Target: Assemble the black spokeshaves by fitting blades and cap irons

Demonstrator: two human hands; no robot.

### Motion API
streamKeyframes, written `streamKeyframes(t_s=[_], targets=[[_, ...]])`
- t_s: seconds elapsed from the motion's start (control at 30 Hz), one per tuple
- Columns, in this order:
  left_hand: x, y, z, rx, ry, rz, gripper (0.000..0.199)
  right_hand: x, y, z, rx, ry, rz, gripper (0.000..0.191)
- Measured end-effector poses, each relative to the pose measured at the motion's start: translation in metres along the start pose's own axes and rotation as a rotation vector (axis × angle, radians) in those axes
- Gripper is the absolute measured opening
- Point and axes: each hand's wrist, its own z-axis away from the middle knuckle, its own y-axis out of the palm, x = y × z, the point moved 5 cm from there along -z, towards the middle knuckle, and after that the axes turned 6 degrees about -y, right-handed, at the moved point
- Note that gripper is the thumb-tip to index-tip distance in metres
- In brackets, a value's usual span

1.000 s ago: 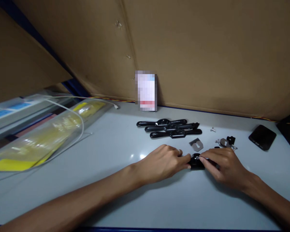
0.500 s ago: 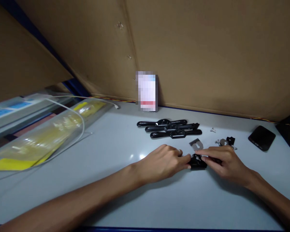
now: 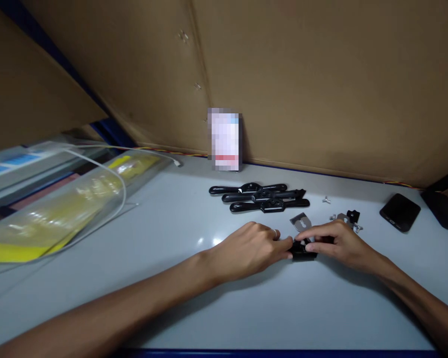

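Observation:
A black spokeshave (image 3: 304,256) rests on the table between my hands, its handles mostly covered. My left hand (image 3: 256,251), with a ring on one finger, is closed around its left end. Over its middle, my right hand (image 3: 338,243) has thumb and index finger bent in a pinch on the top; any small part between the fingertips is hidden. Just behind lies a flat metal blade (image 3: 300,222) with a slot. Three more black spokeshaves (image 3: 271,205) lie side by side farther back. A loose silver wing screw (image 3: 326,200) sits to their right.
Beyond my right hand are wing screws (image 3: 357,228), another blade (image 3: 342,218) and a black plate (image 3: 353,216). A black phone (image 3: 400,212) lies at the right. A blurred upright card (image 3: 225,139) leans on the cardboard wall (image 3: 302,89). Plastic-wrapped yellow material (image 3: 70,214) and a white cable (image 3: 125,191) occupy the left.
My right thumb and index finger have shifted left, onto the middle of the spokeshave. My left hand keeps its hold. The whole view has moved slightly.

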Motion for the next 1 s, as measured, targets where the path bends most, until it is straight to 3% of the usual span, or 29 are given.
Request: streamKeyframes(t_s=[0.23, 0.77, 1.0], targets=[[0.0, -0.001, 0.0, 0.002, -0.012, 0.001, 0.02, -0.001, 0.005, 0.0, -0.063, -0.002, 0.078, 0.013], [0.001, -0.001, 0.0, -0.017, -0.022, 0.056, 0.029, 0.004, 0.014, 0.005, -0.069, -0.123, 0.377, 0.02], [0.002, 0.0, -0.001, -0.021, -0.029, 0.082, 0.032, 0.005, 0.014, 0.005, -0.061, -0.127, 0.41, 0.02]])
